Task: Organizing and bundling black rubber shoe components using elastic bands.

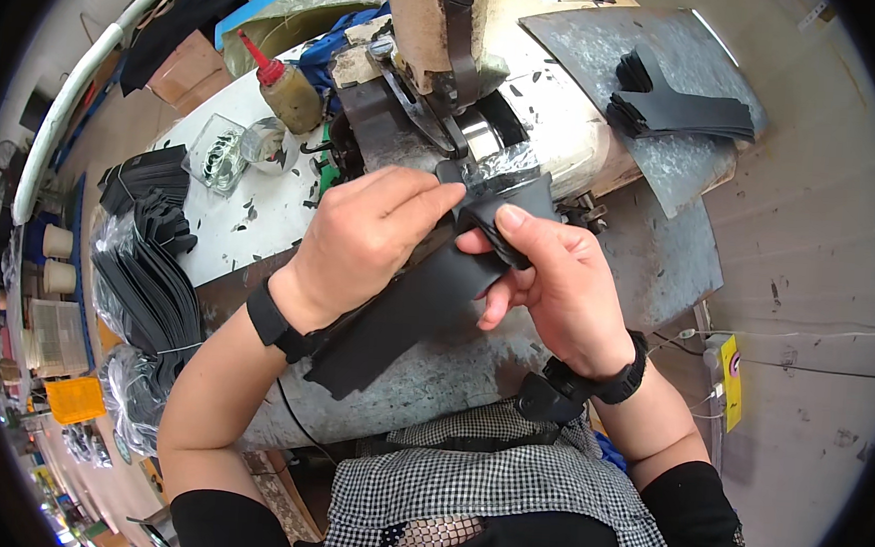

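A long black leather-like piece (410,312) lies slantwise over the table's front part, its far end folded over at the machine. My right hand (567,286) grips that folded end, thumb on top and fingers beneath. My left hand (365,234) is closed, its fingertips pinched at the edge of the piece close to the machine's foot; exactly what lies between them is hidden. The cream-coloured machine (437,33), which resembles a leather skiving machine, stands just beyond both hands. Beside its foot, a shiny crumpled clear film or tape (509,163) covers part of the bed.
Bundled black strips (147,271) are stacked at the left. A red-tipped oil bottle (293,102) and a clear plastic box (216,155) stand on the white tabletop (246,217). More black cut pieces (683,113) rest on a metal sheet (582,42) at the far right. Dark scraps are scattered about.
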Demonstrator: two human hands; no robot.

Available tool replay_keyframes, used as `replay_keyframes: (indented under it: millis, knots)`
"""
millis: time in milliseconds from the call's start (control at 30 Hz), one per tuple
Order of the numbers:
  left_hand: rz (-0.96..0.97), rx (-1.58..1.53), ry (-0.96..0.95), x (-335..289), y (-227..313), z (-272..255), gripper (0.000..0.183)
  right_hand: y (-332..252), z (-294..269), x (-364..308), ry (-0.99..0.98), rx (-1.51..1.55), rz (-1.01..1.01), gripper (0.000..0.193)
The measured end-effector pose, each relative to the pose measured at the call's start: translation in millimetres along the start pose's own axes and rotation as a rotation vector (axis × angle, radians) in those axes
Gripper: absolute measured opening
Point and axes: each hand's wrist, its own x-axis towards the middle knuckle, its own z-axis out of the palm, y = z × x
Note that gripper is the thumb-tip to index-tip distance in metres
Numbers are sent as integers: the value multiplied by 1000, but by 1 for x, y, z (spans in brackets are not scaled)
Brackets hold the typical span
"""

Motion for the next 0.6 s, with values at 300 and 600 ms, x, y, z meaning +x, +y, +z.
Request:
replay_keyframes:
  millis: [300, 600]
  knots:
    - [25, -24, 4, 11, 1, 7, 28, -8, -16, -3, 82, -46, -118, 34]
    - [-272, -403, 5, -8, 19, 11, 58, -11, -8, -16, -49, -58, 32, 32]
